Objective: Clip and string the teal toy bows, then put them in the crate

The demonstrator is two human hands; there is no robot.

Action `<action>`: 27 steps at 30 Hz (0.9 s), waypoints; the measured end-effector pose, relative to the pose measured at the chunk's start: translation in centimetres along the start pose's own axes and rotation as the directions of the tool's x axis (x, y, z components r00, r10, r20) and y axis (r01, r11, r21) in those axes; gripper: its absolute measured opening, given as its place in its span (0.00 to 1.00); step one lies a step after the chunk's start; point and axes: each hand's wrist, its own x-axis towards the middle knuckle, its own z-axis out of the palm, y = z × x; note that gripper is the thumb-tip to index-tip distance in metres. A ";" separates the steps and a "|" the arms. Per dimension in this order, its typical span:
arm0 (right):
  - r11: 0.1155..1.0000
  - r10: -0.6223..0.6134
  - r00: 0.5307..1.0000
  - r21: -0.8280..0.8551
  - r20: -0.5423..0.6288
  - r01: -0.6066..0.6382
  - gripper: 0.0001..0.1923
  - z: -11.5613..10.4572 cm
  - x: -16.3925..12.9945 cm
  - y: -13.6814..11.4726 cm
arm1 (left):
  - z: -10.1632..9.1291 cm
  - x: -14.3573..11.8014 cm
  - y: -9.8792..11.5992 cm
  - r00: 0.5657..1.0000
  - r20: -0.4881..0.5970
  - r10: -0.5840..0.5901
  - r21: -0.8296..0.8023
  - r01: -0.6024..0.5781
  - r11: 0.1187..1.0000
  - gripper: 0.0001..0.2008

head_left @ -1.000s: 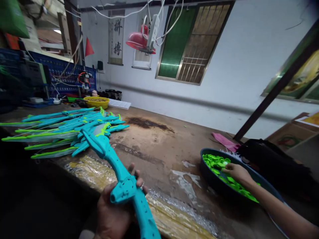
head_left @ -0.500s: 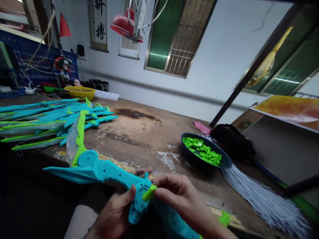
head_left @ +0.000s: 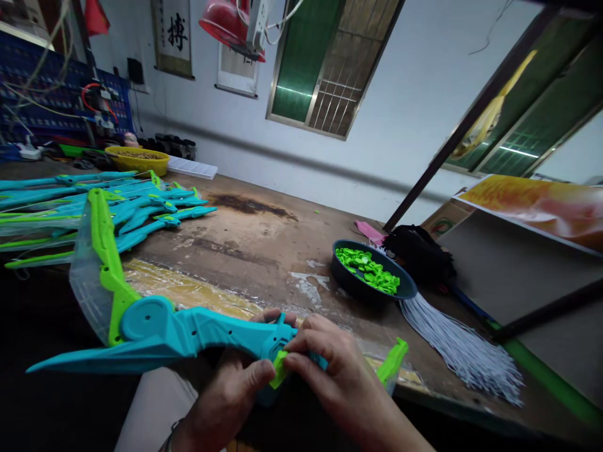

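yellow bowl (head_left: 136, 161) | red lamp (head_left: 226, 22) | barred window (head_left: 330, 69)

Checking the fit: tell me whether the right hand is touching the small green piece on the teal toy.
Touching. The head view shows the right hand pinching the small green piece between thumb and fingertips against the teal toy, with no gap visible.

Matt teal plastic toy bow (head_left: 198, 333); worn, stained wooden bench (head_left: 264, 245).

My head view is dim and evenly lit indoors. Glare sheens the clear film (head_left: 188, 292) on the workbench (head_left: 264, 245). Below the bench edge, shadow goes black. Wide-angle distortion tilts the window (head_left: 325, 63) and wall; the hands at the bottom are slightly soft.
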 end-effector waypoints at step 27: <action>0.999 0.014 0.972 -0.051 0.235 -0.002 0.08 -1.5 1.6 -0.6 | -1.7 -1.2 -0.2 0.994 0.054 -0.098 0.090 0.093 0.992 0.39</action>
